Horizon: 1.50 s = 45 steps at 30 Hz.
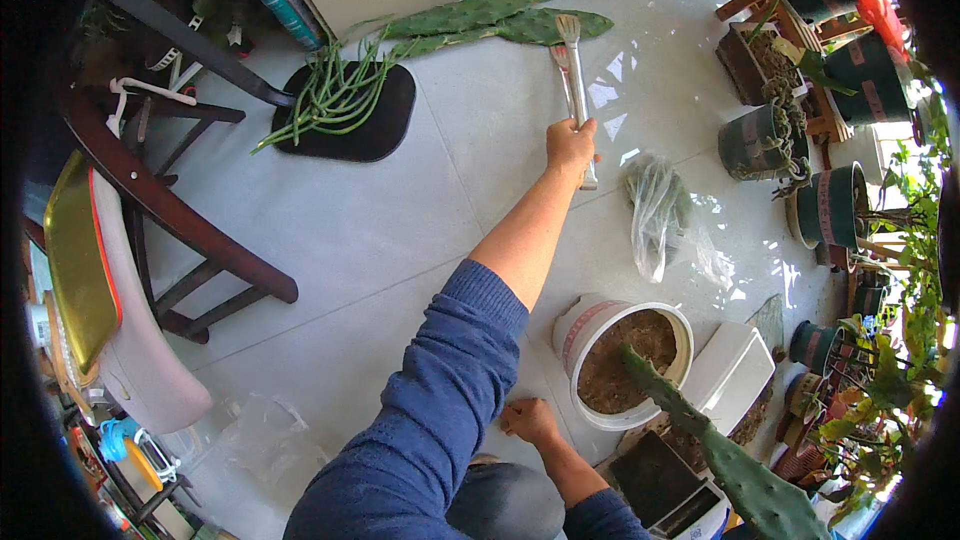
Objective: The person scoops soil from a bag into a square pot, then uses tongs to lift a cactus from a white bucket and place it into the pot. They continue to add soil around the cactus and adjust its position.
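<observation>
My left hand (571, 146) reaches forward, closed around a pair of metal tongs (576, 82) with toothed ends. The tong tips lie over long green prickly pear cactus pads (480, 19) on the floor; whether they touch is unclear. Down by my knee, my right hand (531, 420) is curled into a loose fist, and nothing shows in it. Just right of that hand stands a white plastic pot (592, 330) of brown soil (611, 379). A tall cactus stem (720, 442) leans over its rim, narrow end above the soil.
Trailing green stems (330, 94) lie across a black base plate (382, 127). A clear plastic bag (656, 217) rests right of my forearm. White planter box (731, 367) and dark container (656, 469) sit by the pot. A wooden chair (187, 217) stands left; potted plants (825, 206) line the right.
</observation>
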Available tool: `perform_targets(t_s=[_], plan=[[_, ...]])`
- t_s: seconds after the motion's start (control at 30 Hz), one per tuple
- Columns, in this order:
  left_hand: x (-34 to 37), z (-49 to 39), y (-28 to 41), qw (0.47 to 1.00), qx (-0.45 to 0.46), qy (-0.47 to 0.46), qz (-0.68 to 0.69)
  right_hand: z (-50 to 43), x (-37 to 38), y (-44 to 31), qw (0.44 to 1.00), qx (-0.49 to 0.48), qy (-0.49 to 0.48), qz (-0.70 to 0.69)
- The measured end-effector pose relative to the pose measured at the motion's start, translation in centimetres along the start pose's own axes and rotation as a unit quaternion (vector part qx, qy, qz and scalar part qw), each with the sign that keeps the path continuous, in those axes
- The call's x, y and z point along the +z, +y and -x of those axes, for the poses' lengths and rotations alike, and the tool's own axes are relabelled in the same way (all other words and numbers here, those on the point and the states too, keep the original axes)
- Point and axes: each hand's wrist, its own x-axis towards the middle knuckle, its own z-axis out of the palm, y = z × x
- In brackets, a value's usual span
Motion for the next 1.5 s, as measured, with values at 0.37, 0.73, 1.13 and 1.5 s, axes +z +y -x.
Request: perform_targets(t_s=[0.37,0.73,1.13,1.5], plan=[[-0.3,-2.4,-0.6,0.999,0.004,0.022,-0.050,0.3,-0.3,-0.7,1.000,-0.012,0.003,0.021],[0.4,-4.1,1.1,0.995,-0.015,0.037,0.097,0.1,0.1,-0.3,1.000,-0.001,0.002,0.002],[-0.1,-4.5,1.9,0.993,-0.057,-0.007,0.106,0.4,-0.4,-1.1,1.000,-0.006,0.003,0.022],[-6.9,4.9,-3.4,0.995,-0.092,-0.037,0.034,1.0,-0.8,-1.9,1.000,-0.014,0.007,0.006]])
